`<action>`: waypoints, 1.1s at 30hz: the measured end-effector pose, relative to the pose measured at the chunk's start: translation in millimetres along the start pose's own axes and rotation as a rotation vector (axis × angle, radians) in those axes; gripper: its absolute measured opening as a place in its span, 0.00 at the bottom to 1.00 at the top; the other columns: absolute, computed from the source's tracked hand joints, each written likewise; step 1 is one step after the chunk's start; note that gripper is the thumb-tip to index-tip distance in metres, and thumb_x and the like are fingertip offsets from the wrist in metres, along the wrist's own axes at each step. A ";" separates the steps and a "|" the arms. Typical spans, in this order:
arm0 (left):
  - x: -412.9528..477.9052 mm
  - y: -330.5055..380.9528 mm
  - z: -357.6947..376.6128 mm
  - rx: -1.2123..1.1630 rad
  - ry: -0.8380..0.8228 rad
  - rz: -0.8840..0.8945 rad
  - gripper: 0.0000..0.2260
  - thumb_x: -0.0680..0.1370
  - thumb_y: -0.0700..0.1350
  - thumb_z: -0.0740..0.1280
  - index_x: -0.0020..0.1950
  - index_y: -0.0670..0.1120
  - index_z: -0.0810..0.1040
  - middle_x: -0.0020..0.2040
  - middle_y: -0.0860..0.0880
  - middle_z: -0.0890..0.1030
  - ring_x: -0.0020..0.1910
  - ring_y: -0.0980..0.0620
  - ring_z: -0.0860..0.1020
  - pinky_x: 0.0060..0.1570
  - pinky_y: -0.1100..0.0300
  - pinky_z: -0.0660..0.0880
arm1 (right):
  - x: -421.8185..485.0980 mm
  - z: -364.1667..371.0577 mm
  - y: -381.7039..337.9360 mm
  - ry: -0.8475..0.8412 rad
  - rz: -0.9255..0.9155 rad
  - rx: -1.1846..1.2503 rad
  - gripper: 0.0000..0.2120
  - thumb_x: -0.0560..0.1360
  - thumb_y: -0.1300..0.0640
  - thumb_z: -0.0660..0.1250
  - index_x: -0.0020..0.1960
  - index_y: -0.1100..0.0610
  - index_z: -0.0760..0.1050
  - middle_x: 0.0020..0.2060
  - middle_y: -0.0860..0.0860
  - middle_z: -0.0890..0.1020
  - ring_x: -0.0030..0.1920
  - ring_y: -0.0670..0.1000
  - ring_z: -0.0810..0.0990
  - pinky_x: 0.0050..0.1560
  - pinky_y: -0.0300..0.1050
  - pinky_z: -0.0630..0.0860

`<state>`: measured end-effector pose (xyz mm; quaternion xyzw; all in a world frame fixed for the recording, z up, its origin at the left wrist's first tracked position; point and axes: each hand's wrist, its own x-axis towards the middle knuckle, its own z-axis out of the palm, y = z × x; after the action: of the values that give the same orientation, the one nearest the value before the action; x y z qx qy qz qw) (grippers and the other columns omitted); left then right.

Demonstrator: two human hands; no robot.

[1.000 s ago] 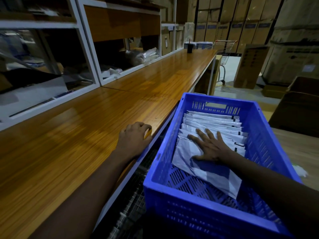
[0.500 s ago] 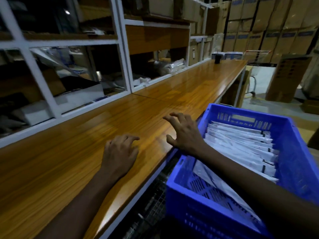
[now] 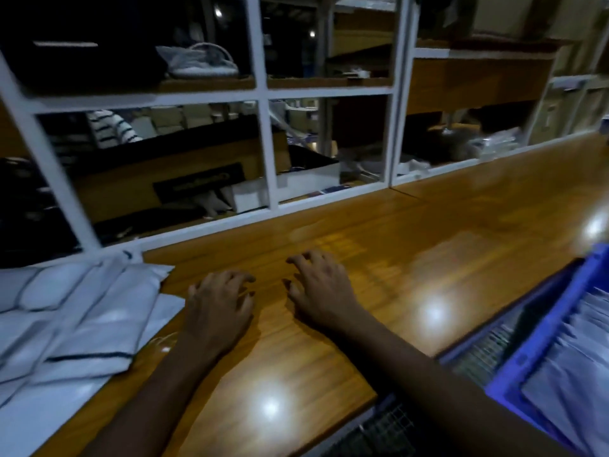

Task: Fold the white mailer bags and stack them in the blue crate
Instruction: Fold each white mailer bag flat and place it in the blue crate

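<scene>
Head view: both hands low over the counter (image 3: 412, 258), side by side. The left hand (image 3: 219, 305) has loosely curled fingers and holds nothing. The right hand (image 3: 321, 288) is the same: fingers slack, a bit spread, nothing in it. Blur makes it hard to tell whether the fingertips touch the wood.

The loose bags (image 3: 82, 324) lie in an overlapping white pile at the left end of the counter, just beside the left hand; contact can't be told. The crate (image 3: 537, 344) sits off the right edge of the counter, below its level, with folded bags (image 3: 580, 351) already rowed inside. A white shelf frame (image 3: 263, 143) stands behind the counter, with clutter behind it.

Step in hand, as I judge it: fetch the next bag for folding. To do it well:
- The left hand should take only the top bag. These are slick and overlapped, so pinch one edge and peel it off instead of dragging the heap.
- Pull it onto the bare wood in front of both hands and lay it flat before folding.
- Square the edges, press the crease with a flat palm and push the air out so it doesn't spring open.
- Carry it right with the fold held and set it in line with the row in the crate.

Risks: grabbing two at once, or the pile sliding off the near edge.
</scene>
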<state>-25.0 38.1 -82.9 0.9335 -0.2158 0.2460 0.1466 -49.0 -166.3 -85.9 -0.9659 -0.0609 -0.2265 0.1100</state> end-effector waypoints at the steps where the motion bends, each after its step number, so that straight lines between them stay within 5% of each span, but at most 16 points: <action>1: -1.1 -7.8 -4.1 0.043 0.008 -0.020 0.20 0.72 0.55 0.54 0.53 0.52 0.83 0.51 0.49 0.82 0.50 0.44 0.79 0.47 0.49 0.70 | 4.3 11.9 -10.5 -0.001 -0.031 0.003 0.20 0.78 0.44 0.60 0.68 0.47 0.70 0.63 0.52 0.74 0.61 0.57 0.72 0.54 0.53 0.70; 9: 10.4 -57.0 -26.8 0.226 0.044 -0.243 0.17 0.75 0.53 0.62 0.62 0.55 0.79 0.63 0.50 0.78 0.62 0.45 0.72 0.60 0.45 0.66 | 60.2 50.2 -57.3 -0.057 -0.063 0.027 0.19 0.79 0.45 0.59 0.67 0.50 0.71 0.63 0.53 0.73 0.62 0.58 0.71 0.57 0.55 0.69; 14: 5.2 -99.7 -13.4 0.422 0.012 -0.409 0.24 0.70 0.58 0.69 0.65 0.51 0.77 0.71 0.40 0.70 0.70 0.34 0.65 0.65 0.31 0.56 | 78.9 63.1 -56.7 -0.242 -0.018 -0.055 0.21 0.79 0.42 0.55 0.65 0.51 0.72 0.62 0.56 0.72 0.62 0.60 0.68 0.58 0.55 0.66; 18: 10.0 -117.3 -14.8 0.457 -0.082 -0.611 0.33 0.79 0.63 0.59 0.80 0.53 0.56 0.79 0.34 0.51 0.75 0.28 0.51 0.67 0.26 0.51 | 77.5 67.9 -51.5 -0.226 -0.040 -0.055 0.20 0.80 0.41 0.54 0.65 0.50 0.71 0.62 0.56 0.73 0.62 0.60 0.68 0.57 0.54 0.67; 22: 2.0 -121.1 -9.9 0.453 -0.168 -0.567 0.28 0.74 0.59 0.64 0.70 0.46 0.75 0.65 0.29 0.73 0.57 0.26 0.74 0.55 0.30 0.70 | 78.1 66.6 -52.4 -0.247 -0.041 -0.047 0.19 0.81 0.42 0.54 0.67 0.49 0.70 0.63 0.55 0.72 0.62 0.59 0.69 0.58 0.54 0.67; 25: 1.2 -113.8 -11.0 0.467 -0.153 -0.550 0.27 0.77 0.60 0.64 0.74 0.52 0.67 0.71 0.41 0.68 0.64 0.37 0.69 0.59 0.43 0.69 | 76.5 65.3 -52.2 -0.254 -0.047 -0.034 0.19 0.81 0.42 0.54 0.66 0.49 0.70 0.63 0.54 0.72 0.62 0.59 0.68 0.58 0.53 0.66; 28: 8.3 -105.2 -19.7 0.434 -0.068 -0.504 0.23 0.77 0.55 0.66 0.71 0.54 0.69 0.75 0.43 0.59 0.67 0.41 0.65 0.59 0.46 0.69 | 73.7 63.9 -52.4 -0.256 -0.056 -0.011 0.19 0.80 0.42 0.55 0.66 0.48 0.70 0.63 0.54 0.72 0.61 0.58 0.68 0.58 0.53 0.66; 33: 6.6 -98.4 -21.8 0.532 -0.045 -0.490 0.23 0.74 0.58 0.68 0.66 0.53 0.72 0.64 0.44 0.69 0.61 0.43 0.68 0.53 0.49 0.67 | 70.8 59.1 -55.3 -0.264 -0.052 0.025 0.19 0.80 0.43 0.56 0.67 0.48 0.71 0.65 0.54 0.71 0.63 0.58 0.68 0.60 0.53 0.66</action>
<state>18.3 129.2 -77.7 0.9682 0.0828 0.2303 -0.0516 29.8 -93.7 -95.4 -0.9839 -0.1024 -0.0996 0.1070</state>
